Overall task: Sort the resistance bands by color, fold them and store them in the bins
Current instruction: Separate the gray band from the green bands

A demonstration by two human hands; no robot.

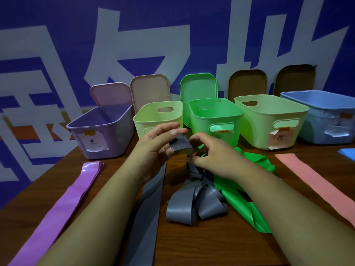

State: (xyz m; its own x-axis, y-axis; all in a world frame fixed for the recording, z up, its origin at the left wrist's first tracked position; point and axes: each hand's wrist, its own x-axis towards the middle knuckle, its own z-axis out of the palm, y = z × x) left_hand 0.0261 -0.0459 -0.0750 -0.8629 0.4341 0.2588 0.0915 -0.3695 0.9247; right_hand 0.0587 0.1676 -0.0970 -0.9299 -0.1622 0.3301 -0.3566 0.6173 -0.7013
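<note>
Grey band [192, 208] lay piled on counter [211, 246]; left grip [153, 146] pinched its raised end, right grip [213, 154] pinched it just below.

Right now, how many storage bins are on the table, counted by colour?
Purple bin: 1
Pale green bins: 2
Bright green bin: 1
Blue bin: 1
Total: 5

Indoor workroom — blue lettered wall [57, 25], wooden table [211, 246], labelled bins [115, 135]
</note>
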